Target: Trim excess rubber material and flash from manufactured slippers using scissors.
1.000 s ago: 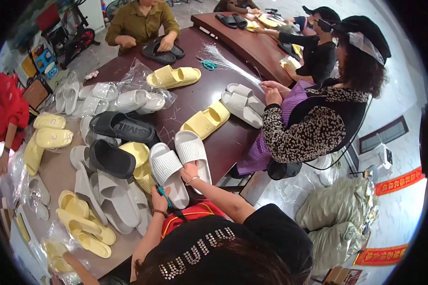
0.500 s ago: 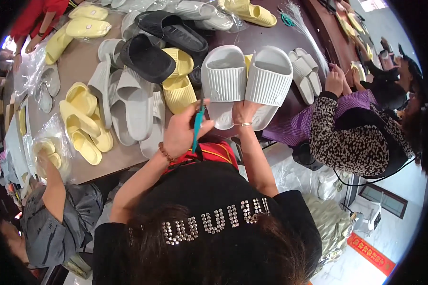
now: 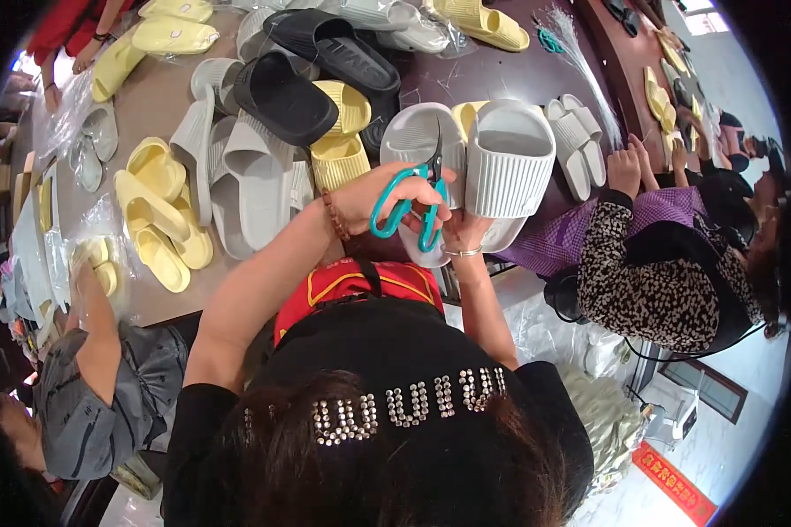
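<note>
My left hand (image 3: 365, 200) grips teal-handled scissors (image 3: 406, 209), blades pointing up between a pair of white ribbed slippers (image 3: 510, 156). My right hand (image 3: 466, 233), a thin bracelet on its wrist, holds the pair from below at the heel ends. The two slippers stand side by side, soles toward me, just above the table's near edge. The scissor tips lie against the left slipper (image 3: 417, 136). My black cap with shiny studs (image 3: 395, 413) fills the lower middle of the view.
A brown table (image 3: 150, 97) carries several yellow, grey and black slippers, such as a black one (image 3: 281, 97) and yellow ones (image 3: 154, 206). A person in a spotted sleeve (image 3: 650, 281) sits to the right, another in a grey shirt (image 3: 106, 386) to the left.
The white slippers came closer and now stand upright in my right hand. My left hand has raised the scissors against them. The view has tilted down toward the table edge.
</note>
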{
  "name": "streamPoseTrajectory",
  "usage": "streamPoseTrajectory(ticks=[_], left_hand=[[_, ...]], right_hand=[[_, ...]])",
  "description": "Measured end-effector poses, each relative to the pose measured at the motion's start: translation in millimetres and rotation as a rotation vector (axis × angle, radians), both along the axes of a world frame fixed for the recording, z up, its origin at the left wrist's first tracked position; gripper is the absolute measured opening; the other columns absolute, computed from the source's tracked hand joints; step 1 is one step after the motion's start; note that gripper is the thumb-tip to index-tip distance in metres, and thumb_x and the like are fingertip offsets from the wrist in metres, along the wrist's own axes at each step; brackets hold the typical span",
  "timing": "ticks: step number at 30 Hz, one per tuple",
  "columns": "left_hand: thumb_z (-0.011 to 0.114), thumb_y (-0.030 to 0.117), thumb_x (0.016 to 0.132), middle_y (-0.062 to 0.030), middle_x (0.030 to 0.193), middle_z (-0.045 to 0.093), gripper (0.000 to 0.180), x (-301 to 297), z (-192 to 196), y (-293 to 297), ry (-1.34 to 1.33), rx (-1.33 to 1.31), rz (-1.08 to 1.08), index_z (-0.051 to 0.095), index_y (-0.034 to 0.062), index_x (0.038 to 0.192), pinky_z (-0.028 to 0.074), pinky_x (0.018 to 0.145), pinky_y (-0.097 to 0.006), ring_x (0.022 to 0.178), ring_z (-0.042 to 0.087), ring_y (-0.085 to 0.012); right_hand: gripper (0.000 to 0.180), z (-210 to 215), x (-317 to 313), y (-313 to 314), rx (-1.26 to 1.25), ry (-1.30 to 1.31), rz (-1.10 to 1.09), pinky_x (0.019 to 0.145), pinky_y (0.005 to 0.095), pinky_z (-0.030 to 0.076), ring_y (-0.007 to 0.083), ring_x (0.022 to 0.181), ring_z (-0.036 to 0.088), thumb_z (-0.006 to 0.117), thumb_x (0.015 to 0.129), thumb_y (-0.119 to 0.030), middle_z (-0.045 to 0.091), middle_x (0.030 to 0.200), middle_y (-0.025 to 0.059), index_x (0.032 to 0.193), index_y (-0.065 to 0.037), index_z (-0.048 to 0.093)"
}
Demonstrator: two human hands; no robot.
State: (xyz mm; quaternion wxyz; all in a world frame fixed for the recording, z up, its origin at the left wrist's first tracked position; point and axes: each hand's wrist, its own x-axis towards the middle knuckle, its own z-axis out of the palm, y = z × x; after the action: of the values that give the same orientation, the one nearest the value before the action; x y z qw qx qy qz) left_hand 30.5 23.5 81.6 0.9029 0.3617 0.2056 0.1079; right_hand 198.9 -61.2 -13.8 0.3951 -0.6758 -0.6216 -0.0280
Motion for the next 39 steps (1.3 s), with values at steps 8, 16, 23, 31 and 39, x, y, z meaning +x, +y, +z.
streamPoseTrajectory(ticks=[8, 16, 23, 31, 39], left_hand=[[0.058, 0.02, 0.076, -0.0055, 0.077, 0.056, 0.043, -19, 25, 4, 0.034, 0.246, 0.351, 0.045, -0.0012, 0.111, 0.044, 0.06, -0.025, 0.072, 0.056, -0.0131], [0.066, 0.018, 0.07, -0.0053, 0.076, 0.058, 0.04, -15, 35, 20, 0.326, 0.884, 0.749, 0.051, 0.002, 0.103, 0.044, 0.06, -0.025, 0.07, 0.056, -0.0119], [0.068, 0.015, 0.065, -0.0078, 0.074, 0.059, 0.041, 9, 7, 32, 0.503, 1.056, 0.682, 0.052, 0.0043, 0.101, 0.045, 0.062, -0.026, 0.067, 0.058, -0.0137], [0.064, 0.008, 0.067, -0.0061, 0.074, 0.058, 0.034, 5, 2, 31, 0.366, 0.888, 0.845, 0.052, 0.0046, 0.099, 0.044, 0.059, -0.025, 0.063, 0.056, -0.012], [0.059, -0.001, 0.071, -0.0037, 0.074, 0.054, 0.033, -131, 41, 55, 0.233, 1.016, 1.599, 0.05, 0.0019, 0.103, 0.044, 0.059, -0.021, 0.063, 0.05, -0.0098]], right_hand=[[0.04, -3, -10, -4, 0.037, 0.081, -0.046, 0.088, 0.0423, 0.035, 0.0378, 0.102, 0.047, 0.052, 0.069, -0.013, 0.053, 0.107, 0.0191, 0.106, -0.002, 0.053], [0.05, -5, -14, -7, 0.019, 0.058, 0.047, 0.091, 0.0511, 0.025, 0.0429, 0.106, 0.038, 0.049, 0.055, -0.004, 0.048, 0.109, 0.0225, 0.105, -0.001, 0.053], [0.046, 3, -25, -7, 0.009, -0.064, 0.078, 0.091, 0.0472, 0.028, 0.0413, 0.106, 0.04, 0.046, 0.059, -0.003, 0.05, 0.109, 0.0214, 0.105, -0.001, 0.054], [0.046, 9, -34, -1, 0.032, -0.166, 0.048, 0.092, 0.0478, 0.027, 0.0409, 0.104, 0.041, 0.048, 0.059, -0.002, 0.049, 0.11, 0.0216, 0.104, -0.001, 0.054], [0.037, 0, -11, 4, -0.017, 0.348, -0.097, 0.089, 0.0354, 0.034, 0.0298, 0.1, 0.049, 0.054, 0.067, 0.0, 0.05, 0.109, 0.0189, 0.103, 0.005, 0.052]])
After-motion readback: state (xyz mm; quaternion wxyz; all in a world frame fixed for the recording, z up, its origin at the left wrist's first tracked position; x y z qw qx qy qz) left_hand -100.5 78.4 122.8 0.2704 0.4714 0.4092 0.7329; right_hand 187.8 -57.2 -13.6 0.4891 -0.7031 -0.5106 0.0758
